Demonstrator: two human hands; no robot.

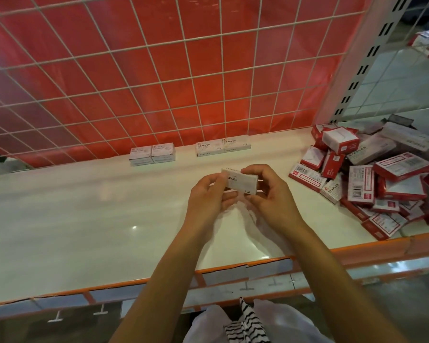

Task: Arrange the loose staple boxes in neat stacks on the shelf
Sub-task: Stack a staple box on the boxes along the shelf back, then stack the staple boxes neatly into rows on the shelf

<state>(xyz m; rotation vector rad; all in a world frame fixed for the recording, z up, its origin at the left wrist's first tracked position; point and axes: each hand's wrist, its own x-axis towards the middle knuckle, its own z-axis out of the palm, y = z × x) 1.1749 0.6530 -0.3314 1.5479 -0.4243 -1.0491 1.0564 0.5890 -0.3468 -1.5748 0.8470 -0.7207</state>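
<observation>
A small white cardboard staple box (240, 181), printed STAPLES on its top face, was held in the air over the middle of the white glossy shelf (84, 219), touching nothing but the two hands. The left hand (208, 194) had its grip closed round the box's left end, thumb on top and fingers curled beneath. The right hand (270, 191) pinched the right end in the same way, thumb above and fingers under.

At the back of the shelf, against the white wire grid panel (159, 70), two pairs of white staple boxes lay flat side by side: a left pair (152, 154) and a right pair (223, 146), well apart from each other. A heap of loose red-and-white staple boxes (382, 179) lay jumbled at the right end of the shelf.

The box looked like thin, stiff card with square edges, so it would likely keep its shape under a light pinch but dent at the corners if squeezed. Filled with metal staples, it was probably heavy for its size. Its faces looked smooth and might slide on the glossy shelf or on a box below. Holding it by the two short ends, as here, seemed sound, since that left the flat bottom free to set down squarely; the end flaps, though, could pop open under pressure.
</observation>
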